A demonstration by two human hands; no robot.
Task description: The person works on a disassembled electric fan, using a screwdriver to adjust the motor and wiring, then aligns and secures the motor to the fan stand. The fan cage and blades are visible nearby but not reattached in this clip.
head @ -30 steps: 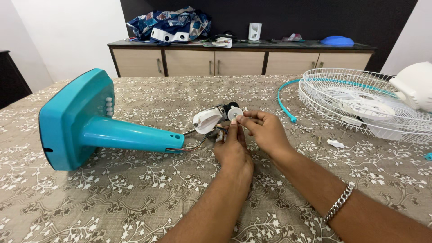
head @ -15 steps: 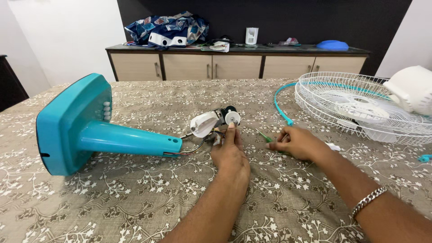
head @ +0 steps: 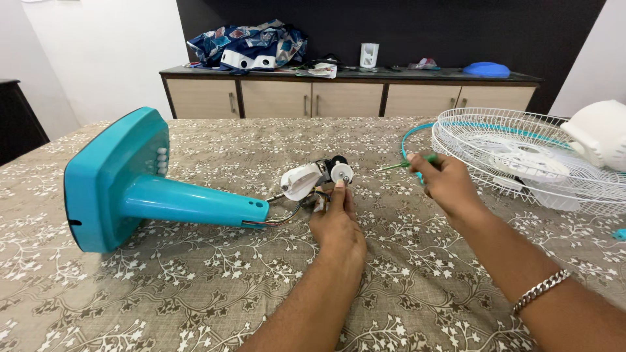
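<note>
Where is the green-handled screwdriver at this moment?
In the head view, the screwdriver is in the right hand, lifted just right of centre, between the small white motor part that the left hand touches and the white fan grille.
</note>
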